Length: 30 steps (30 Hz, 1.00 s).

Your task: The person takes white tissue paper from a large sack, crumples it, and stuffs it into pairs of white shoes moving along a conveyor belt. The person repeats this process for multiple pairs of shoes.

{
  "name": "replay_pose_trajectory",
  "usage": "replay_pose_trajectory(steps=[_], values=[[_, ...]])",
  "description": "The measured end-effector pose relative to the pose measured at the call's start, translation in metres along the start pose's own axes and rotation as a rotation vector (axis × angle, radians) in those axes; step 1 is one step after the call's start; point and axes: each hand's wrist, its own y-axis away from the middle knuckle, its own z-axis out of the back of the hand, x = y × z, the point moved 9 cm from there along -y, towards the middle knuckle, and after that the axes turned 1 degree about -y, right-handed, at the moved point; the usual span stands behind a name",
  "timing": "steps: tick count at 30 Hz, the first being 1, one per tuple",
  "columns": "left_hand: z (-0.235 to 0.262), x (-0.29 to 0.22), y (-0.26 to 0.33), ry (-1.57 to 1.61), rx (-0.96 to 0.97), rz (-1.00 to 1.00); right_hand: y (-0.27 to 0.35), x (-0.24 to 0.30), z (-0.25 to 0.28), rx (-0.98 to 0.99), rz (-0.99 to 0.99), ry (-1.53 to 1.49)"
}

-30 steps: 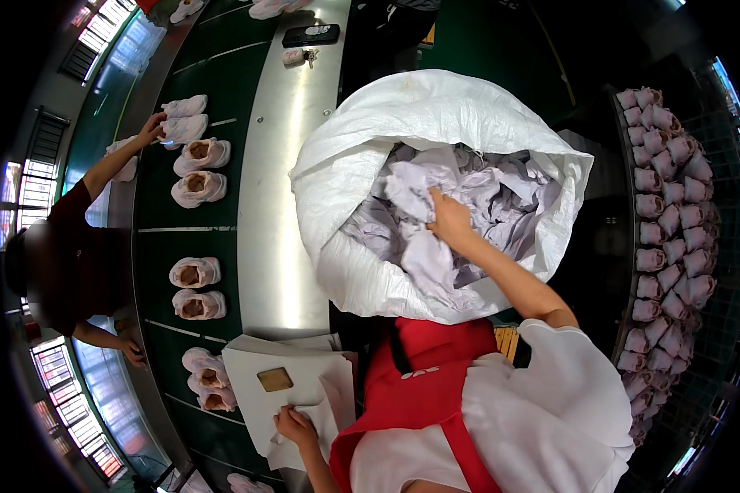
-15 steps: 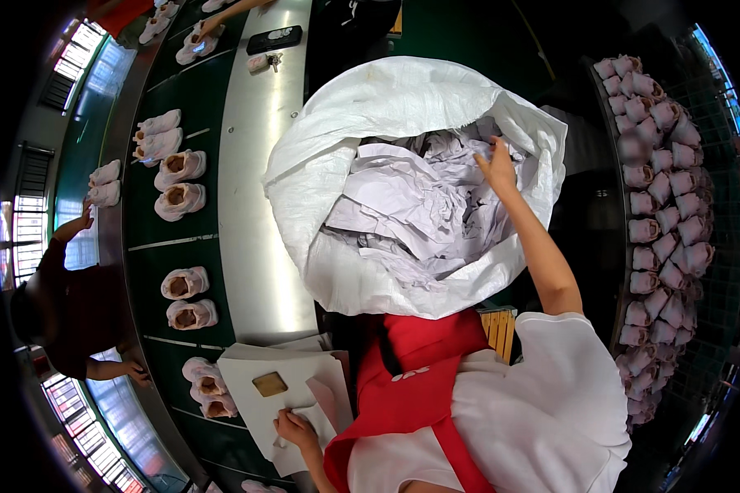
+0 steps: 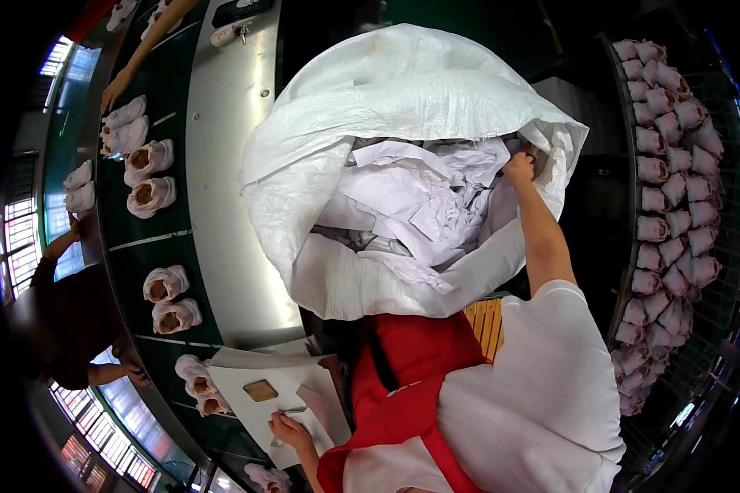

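Note:
A large white woven sack point(image 3: 411, 90) stands open in front of me, filled with crumpled white paper point(image 3: 419, 197). Inside its right side, my right hand point(image 3: 520, 168) is closed at the edge of the crumpled paper, with the fingertips partly hidden. Down to the left, my left hand point(image 3: 289, 429) rests on a stack of white sheets point(image 3: 242, 411), its fingers curled. A thin greyish thing shows by those fingers, too small to make out. A small brownish-gold rectangular piece point(image 3: 261, 390) lies on the same stack.
Pairs of pale shoes point(image 3: 150, 195) sit on a green conveyor point(image 3: 127, 263) beside a metal ledge point(image 3: 222, 189). A rack of many pale shoes point(image 3: 674, 197) stands at the right. Two co-workers' arms reach in, one being a forearm point(image 3: 144, 53) above the conveyor.
My right hand has moved right in the sack and its fingers have closed. The view has shifted. A co-worker's hand at the upper left has come nearer along the conveyor.

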Motion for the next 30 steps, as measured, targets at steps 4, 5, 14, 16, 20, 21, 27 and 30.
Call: replay_pose_trajectory(steps=[4, 5, 14, 16, 20, 21, 27, 30], values=[[-0.001, 0.005, 0.006, -0.01, 0.036, 0.026, 0.013, 0.023, -0.005, -0.033, -0.064, -0.059], [-0.002, 0.006, 0.002, 0.0, 0.044, 0.016, 0.013, 0.019, -0.002, -0.066, -0.099, -0.092], [-0.004, 0.002, 0.011, 0.028, 0.004, 0.013, 0.105, 0.083, 0.079, -0.071, 0.434, -0.594], [-0.001, 0.007, 0.011, 0.035, -0.021, 0.011, 0.173, 0.119, 0.071, 0.019, 0.445, -0.811], [0.002, 0.005, 0.011, 0.051, -0.097, -0.016, 0.277, 0.233, 0.055, 0.073, 0.757, -0.655], [0.004, 0.006, 0.011, 0.053, -0.106, -0.034, 0.292, 0.256, 0.054, -0.047, 0.894, -0.609], [0.006, 0.007, 0.013, 0.094, -0.068, -0.085, 0.278, 0.253, 0.073, 0.275, 0.874, -0.526], [0.013, 0.003, 0.015, 0.156, -0.016, -0.126, 0.31, 0.198, 0.136, 0.132, 0.919, -0.587]])
